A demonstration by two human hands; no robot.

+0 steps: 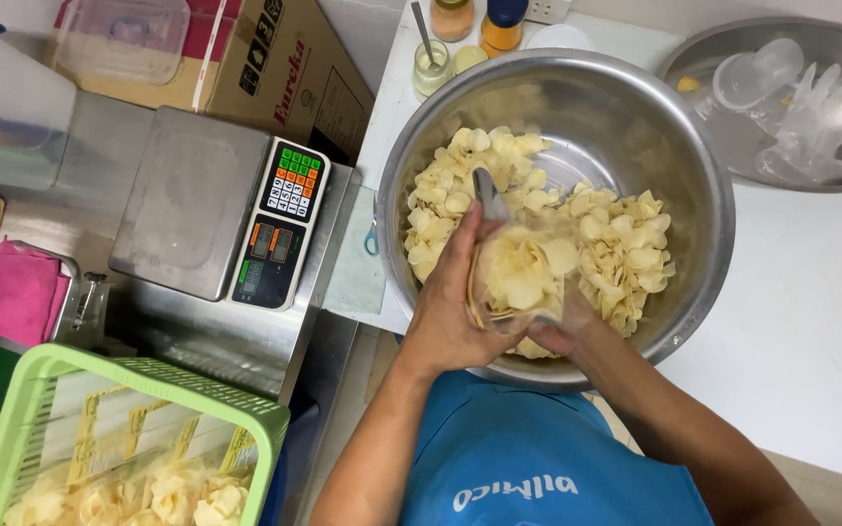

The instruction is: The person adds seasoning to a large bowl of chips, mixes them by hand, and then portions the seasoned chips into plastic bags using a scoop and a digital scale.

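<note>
Both hands point(499, 307) holding clear bag point(518, 278) of chips over steel bowl point(704, 185), scale point(216, 214) beside

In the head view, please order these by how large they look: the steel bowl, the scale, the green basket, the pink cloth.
1. Steel bowl.
2. Scale and green basket: look alike, and the basket is cut off by the frame and nearer the camera, so unranked.
3. Pink cloth.

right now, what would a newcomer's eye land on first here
First the big steel bowl of pale chips at centre, where the left hand and right hand hold a clear bag of chips over it. Next, the weighing scale to the left, and the green basket of filled bags at lower left.
</note>
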